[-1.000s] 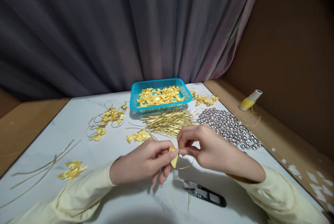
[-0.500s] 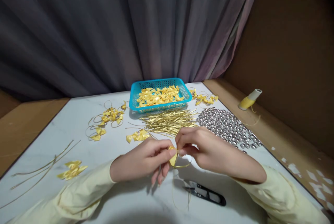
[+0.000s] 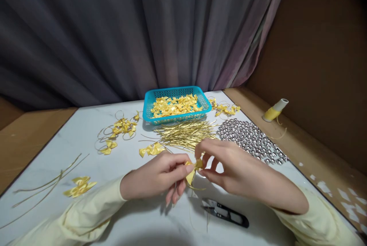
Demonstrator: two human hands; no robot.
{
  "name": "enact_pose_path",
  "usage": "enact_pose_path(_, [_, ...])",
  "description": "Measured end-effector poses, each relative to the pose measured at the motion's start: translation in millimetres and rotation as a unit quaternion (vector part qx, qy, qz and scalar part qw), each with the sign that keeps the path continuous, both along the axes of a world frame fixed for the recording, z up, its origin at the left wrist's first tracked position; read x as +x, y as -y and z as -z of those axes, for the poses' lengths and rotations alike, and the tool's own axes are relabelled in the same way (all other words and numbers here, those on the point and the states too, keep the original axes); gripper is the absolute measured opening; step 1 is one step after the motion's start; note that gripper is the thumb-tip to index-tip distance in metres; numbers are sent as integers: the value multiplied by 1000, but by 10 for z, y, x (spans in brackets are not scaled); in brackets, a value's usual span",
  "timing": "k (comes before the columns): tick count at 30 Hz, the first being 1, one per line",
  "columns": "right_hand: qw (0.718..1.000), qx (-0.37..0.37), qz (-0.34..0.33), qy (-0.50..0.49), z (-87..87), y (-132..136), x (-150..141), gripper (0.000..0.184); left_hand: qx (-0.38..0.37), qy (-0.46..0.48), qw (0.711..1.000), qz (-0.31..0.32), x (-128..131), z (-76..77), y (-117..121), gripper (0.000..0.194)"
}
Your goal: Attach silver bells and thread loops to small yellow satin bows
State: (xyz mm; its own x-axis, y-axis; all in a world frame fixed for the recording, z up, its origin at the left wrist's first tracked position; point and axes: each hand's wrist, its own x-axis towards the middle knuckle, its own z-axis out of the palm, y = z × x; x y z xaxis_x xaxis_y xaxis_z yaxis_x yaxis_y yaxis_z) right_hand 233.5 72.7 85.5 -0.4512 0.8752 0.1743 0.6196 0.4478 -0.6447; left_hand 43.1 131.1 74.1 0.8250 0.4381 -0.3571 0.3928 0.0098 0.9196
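My left hand pinches a yellow ribbon bow between thumb and forefinger, its other fingers curled below. A gold cord hangs from the bow, and thin thread trails down to the table. On the bow's right side, my right hand has its thumb and curved fingers around the right loop, gripping it lightly at the fingertips. Below the hands lie black thread snips, blades pointing left. Just beyond them, more yellow bows rest beside a heap of gold cord pieces.
A blue basket of yellow bows stands at the back. Silver beads spread at right. Bows with cord loops lie left, near loose cords and another bow. A yellow thread spool is off the table's right edge.
My right hand has shifted slightly, its fingers opening from a tight pinch at the bow's middle to reach around its right loop. My left hand stays put.
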Motion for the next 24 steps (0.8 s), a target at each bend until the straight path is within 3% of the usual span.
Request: enact_pose_path(24, [999, 35, -8, -4, 6, 19, -48, 15, -26, 4, 1000, 8, -1, 7, -24, 32])
